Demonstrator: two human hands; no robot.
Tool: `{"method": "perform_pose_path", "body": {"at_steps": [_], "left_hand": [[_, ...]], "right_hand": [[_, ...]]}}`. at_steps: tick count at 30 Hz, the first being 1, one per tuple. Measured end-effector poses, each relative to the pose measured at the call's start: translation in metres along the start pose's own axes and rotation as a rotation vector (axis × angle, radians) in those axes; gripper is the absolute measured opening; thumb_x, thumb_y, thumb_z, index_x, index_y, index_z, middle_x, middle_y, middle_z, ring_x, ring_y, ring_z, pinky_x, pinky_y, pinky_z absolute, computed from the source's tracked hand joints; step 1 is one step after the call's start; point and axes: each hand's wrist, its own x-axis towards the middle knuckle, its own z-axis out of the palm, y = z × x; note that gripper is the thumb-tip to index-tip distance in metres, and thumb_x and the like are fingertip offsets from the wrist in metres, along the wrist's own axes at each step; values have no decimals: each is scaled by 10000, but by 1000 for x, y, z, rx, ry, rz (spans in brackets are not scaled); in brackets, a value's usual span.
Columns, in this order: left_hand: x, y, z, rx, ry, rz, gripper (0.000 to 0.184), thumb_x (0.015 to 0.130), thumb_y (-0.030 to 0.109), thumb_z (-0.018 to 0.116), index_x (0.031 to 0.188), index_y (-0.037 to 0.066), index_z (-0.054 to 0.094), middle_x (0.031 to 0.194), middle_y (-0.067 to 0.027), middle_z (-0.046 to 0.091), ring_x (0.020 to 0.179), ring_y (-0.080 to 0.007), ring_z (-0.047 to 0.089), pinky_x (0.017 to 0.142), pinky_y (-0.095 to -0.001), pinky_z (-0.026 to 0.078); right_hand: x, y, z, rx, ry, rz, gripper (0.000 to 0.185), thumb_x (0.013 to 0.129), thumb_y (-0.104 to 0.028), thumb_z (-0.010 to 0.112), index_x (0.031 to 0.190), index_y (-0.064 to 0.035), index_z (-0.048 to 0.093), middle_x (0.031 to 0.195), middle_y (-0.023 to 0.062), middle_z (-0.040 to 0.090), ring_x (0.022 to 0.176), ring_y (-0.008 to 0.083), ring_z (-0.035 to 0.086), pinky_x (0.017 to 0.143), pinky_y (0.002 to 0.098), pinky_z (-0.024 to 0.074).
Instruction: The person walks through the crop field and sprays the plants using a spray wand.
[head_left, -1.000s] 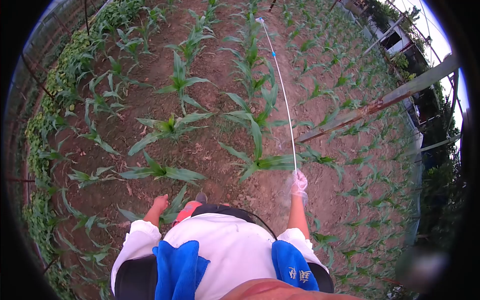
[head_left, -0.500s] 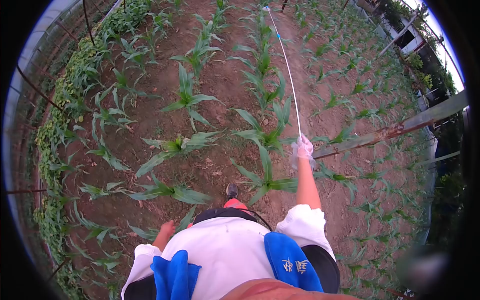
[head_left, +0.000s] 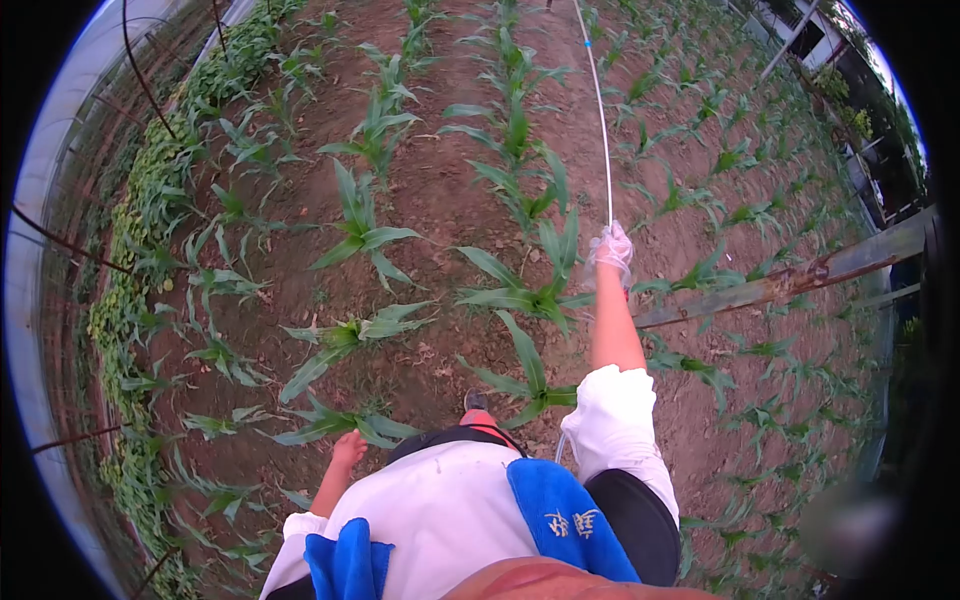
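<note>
My right hand (head_left: 612, 246), in a clear plastic glove, is wrapped round the lower end of a long, thin white spray wand (head_left: 603, 130). The wand points forward over the soil, and a blue band shows near its far part; its tip lies outside the view. Beside my right forearm stands a young corn plant (head_left: 543, 290). At my left side, my bare left hand (head_left: 348, 450) hangs low with curled fingers and nothing visible in it. It is nearest to another corn plant (head_left: 340, 422), whose leaves reach close to the fingers.
A rusty metal post (head_left: 790, 283) slants in from the right, close to my right forearm. Rows of corn (head_left: 515, 130) run ahead on brown soil (head_left: 440, 200). Bushy greenery (head_left: 125, 300) and thin metal rods (head_left: 70, 243) line the left side.
My right hand and the wand have shifted upward and slightly right in view; the wand's tip has left the frame. My left hand has risen toward a corn plant. A pale hose now shows by my waist.
</note>
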Motion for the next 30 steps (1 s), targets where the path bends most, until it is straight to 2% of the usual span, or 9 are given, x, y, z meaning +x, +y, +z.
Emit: {"method": "perform_pose_path", "body": {"at_steps": [2, 6, 13, 20, 24, 26, 28, 29, 30], "left_hand": [[-4, 11, 12, 54, 54, 25, 240, 696, 300, 432, 777, 74, 430, 623, -26, 480, 429, -81, 423, 348, -189, 316], [5, -2, 9, 145, 87, -15, 239, 695, 302, 433, 782, 80, 430, 599, -20, 470, 423, -82, 418, 342, -187, 313], [31, -54, -26, 215, 11, -90, 221, 699, 306, 413, 734, 90, 444, 576, -19, 454, 403, -92, 399, 324, -201, 299], [21, -63, -37, 306, -57, -70, 249, 704, 311, 401, 784, 76, 410, 587, -34, 446, 438, -103, 410, 355, -221, 320], [28, -91, -48, 404, -72, -71, 237, 697, 315, 410, 733, 82, 433, 554, -16, 438, 411, -90, 390, 339, -201, 302], [15, -101, -50, 392, -61, -79, 225, 700, 301, 412, 722, 77, 426, 533, -18, 417, 394, -94, 367, 329, -199, 292], [7, -117, -57, 431, -63, -103, 217, 700, 290, 418, 711, 73, 416, 512, -17, 400, 374, -98, 346, 319, -199, 280], [1, -120, -57, 421, -78, -106, 220, 698, 290, 421, 712, 71, 413, 508, -18, 399, 368, -98, 343, 316, -202, 278], [-5, -123, -56, 411, -92, -107, 223, 696, 290, 425, 713, 68, 410, 505, -18, 399, 362, -99, 340, 313, -205, 276]], "right_hand": [[-6, -31, -15, 273, 37, 160, 204, 676, -57, 447, 878, -40, 468, 565, 17, 449, 408, 103, 409, 333, 212, 338], [-19, -57, -52, 254, 12, 193, 158, 663, -53, 460, 818, -43, 490, 547, 4, 437, 405, 98, 404, 333, 217, 339], [-57, 1, -127, 310, 97, 158, 194, 663, -62, 456, 853, -27, 470, 524, 5, 412, 356, 107, 383, 297, 212, 314], [-180, -18, -221, 313, 125, 329, 221, 662, -75, 480, 881, -47, 473, 510, -12, 414, 350, 94, 380, 293, 199, 301], [-236, 0, -274, 201, 176, 259, 218, 654, -99, 501, 869, -65, 495, 533, -18, 444, 350, 75, 375, 290, 189, 290], [-260, 19, -306, 198, 156, 286, 220, 643, -107, 519, 861, -77, 505, 558, -21, 457, 379, 69, 386, 311, 185, 313], [-290, 36, -337, 129, 198, 262, 250, 631, -106, 537, 874, -63, 498, 620, -13, 487, 459, 61, 424, 378, 171, 347], [-304, 40, -351, 122, 179, 183, 270, 624, -101, 547, 878, -26, 492, 705, 12, 513, 575, 63, 458, 492, 161, 370], [-319, 45, -366, 127, 186, 188, 270, 624, -101, 547, 878, -26, 492, 705, 12, 513, 575, 63, 458, 492, 161, 370]]}}
